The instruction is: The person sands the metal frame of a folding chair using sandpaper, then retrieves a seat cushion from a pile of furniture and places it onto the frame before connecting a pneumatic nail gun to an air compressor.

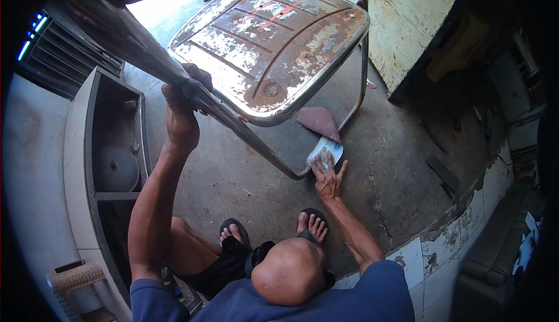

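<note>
A metal chair's seat (271, 48), rusty with flaking white paint and a bright tubular rim, sits tilted in the upper middle. My left hand (180, 118) is closed round the chair's steel tube (221, 115) left of the seat. My right hand (328, 176) has its fingers spread and pressed on a pale, printed sheet (327, 146) at the lower tube, below the seat. The sheet's folded-back part (318, 120) is dark red, perhaps abrasive paper. Part of the tube is hidden beneath that sheet.
A recessed shelf unit (119, 141) with a round metal lid stands at left. A worn pale panel (416, 13) stands at upper right. Dark strips (442, 173) lie on the concrete floor (221, 188) at right. My sandalled feet (311, 223) are below; a woven chair (75, 278) is at lower left.
</note>
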A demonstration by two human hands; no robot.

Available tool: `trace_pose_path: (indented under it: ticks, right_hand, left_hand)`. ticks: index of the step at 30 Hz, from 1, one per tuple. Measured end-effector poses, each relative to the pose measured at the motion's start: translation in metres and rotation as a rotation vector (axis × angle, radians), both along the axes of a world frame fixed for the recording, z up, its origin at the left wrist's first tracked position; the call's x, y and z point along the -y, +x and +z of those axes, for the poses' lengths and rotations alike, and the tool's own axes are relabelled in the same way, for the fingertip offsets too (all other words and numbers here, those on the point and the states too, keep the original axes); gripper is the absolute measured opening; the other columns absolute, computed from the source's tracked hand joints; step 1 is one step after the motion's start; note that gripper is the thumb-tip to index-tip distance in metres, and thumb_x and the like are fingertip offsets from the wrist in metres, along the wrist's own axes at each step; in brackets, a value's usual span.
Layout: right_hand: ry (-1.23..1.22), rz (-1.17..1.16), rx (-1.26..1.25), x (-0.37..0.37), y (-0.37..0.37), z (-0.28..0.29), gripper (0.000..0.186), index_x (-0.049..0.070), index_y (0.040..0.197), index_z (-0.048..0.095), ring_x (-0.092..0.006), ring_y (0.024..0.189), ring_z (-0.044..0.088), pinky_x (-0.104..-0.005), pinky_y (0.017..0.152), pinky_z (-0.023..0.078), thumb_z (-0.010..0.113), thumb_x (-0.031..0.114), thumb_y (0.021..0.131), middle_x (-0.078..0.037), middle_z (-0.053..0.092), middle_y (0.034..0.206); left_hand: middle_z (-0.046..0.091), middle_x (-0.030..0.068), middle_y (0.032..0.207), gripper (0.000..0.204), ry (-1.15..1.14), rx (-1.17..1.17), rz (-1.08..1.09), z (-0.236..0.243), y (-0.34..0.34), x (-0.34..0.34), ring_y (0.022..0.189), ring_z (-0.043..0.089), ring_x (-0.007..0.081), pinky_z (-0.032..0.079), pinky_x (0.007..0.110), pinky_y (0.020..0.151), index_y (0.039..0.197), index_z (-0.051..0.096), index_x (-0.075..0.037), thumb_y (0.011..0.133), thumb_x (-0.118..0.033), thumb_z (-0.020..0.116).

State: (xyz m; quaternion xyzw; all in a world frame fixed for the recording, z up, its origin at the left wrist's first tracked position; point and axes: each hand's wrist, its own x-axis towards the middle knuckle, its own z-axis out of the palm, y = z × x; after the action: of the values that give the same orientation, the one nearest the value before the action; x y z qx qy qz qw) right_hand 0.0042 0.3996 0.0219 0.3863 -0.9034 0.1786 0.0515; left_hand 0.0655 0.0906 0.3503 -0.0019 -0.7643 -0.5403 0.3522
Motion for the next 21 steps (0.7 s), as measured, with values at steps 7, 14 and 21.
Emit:
trace_pose_path:
  ticks: [7, 14, 21]
  right_hand:
    - [0.076, 0.095, 0.016, 0.002, -0.002, 0.002, 0.046, 0.027, 0.127, 0.062, -0.0279, 0.141, 0.036, -0.0723, 0.11, 0.008, 0.048, 0.011, 0.087, 0.006, 0.055, 0.139]
    - [0.205, 0.496, 0.035, 0.01, -0.039, 0.018, 0.028, 0.022, 0.106, 0.068, -0.0225, 0.129, 0.049, -0.0705, 0.112, 0.01, 0.046, 0.016, 0.09, 0.005, 0.066, 0.11]
    - [0.279, 0.634, 0.141, 0.016, -0.052, 0.005, 0.031, 0.027, 0.11, 0.068, -0.0185, 0.119, 0.055, -0.0633, 0.114, 0.015, 0.048, 0.017, 0.09, 0.004, 0.067, 0.108]
  left_hand:
    - [0.051, 0.0025, 0.089, 0.068, 0.006, 0.035, -0.014, 0.001, 0.002, 0.0, 0.074, 0.047, 0.0075, 0.039, 0.024, 0.062, 0.112, 0.047, -0.008, 0.096, -0.067, 0.019]
    - [0.05, 0.0019, 0.084, 0.068, -0.013, 0.006, -0.023, 0.001, -0.005, -0.001, 0.071, 0.046, 0.0073, 0.038, 0.023, 0.06, 0.105, 0.048, -0.007, 0.095, -0.068, 0.018]
    - [0.047, 0.0009, 0.079, 0.07, -0.032, -0.023, -0.049, 0.001, -0.01, 0.003, 0.067, 0.045, 0.0067, 0.036, 0.022, 0.056, 0.101, 0.047, -0.007, 0.093, -0.072, 0.021]
